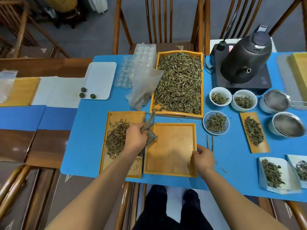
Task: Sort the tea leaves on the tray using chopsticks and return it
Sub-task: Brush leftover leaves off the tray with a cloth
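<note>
A bare wooden tray (172,165) lies in front of me on the blue mat. My right hand (203,157) grips its right rim. My left hand (135,136) holds a grey-brown cloth (150,132) at the tray's upper left corner. To the left, another wooden tray (114,166) carries a heap of tea leaves (116,138). A large tray (178,114) full of tea leaves (180,83) sits behind. A pair of chopsticks (210,142) lies on the mat just right of the bare tray, apart from my right hand.
Three white bowls (216,124) of leaves, a narrow wooden scoop tray (254,132), two metal strainers (288,124) and a black kettle (245,53) on its base stand to the right. A plastic bag (144,87), clear moulds and a white tray (99,78) lie left of the large tray. Chairs ring the table.
</note>
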